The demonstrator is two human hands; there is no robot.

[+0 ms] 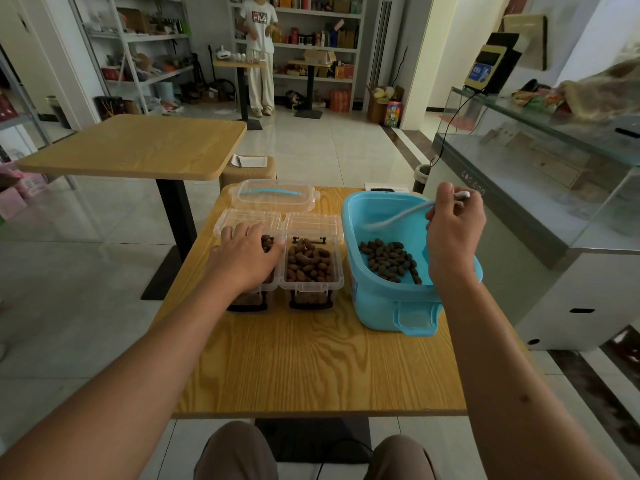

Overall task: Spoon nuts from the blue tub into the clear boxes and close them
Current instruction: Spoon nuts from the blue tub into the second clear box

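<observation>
The blue tub (377,299) stands on the right of the wooden table (311,368) with a patch of brown nuts (389,259) on its bottom. My right hand (453,233) grips a white spoon (398,216) by its handle; the blurred bowl hangs inside the tub above the nuts. Two clear boxes stand side by side left of the tub, lids hinged back. The right box (311,268) is filled with nuts. My left hand (247,258) rests on the left box (239,220), fingers spread over its opening, hiding most of its contents.
A clear lid with a blue handle (275,195) lies behind the boxes. A phone (382,188) sits at the table's far edge. A glass counter (540,202) flanks the right, a second table (138,147) stands left, and a person (258,53) is by the shelves.
</observation>
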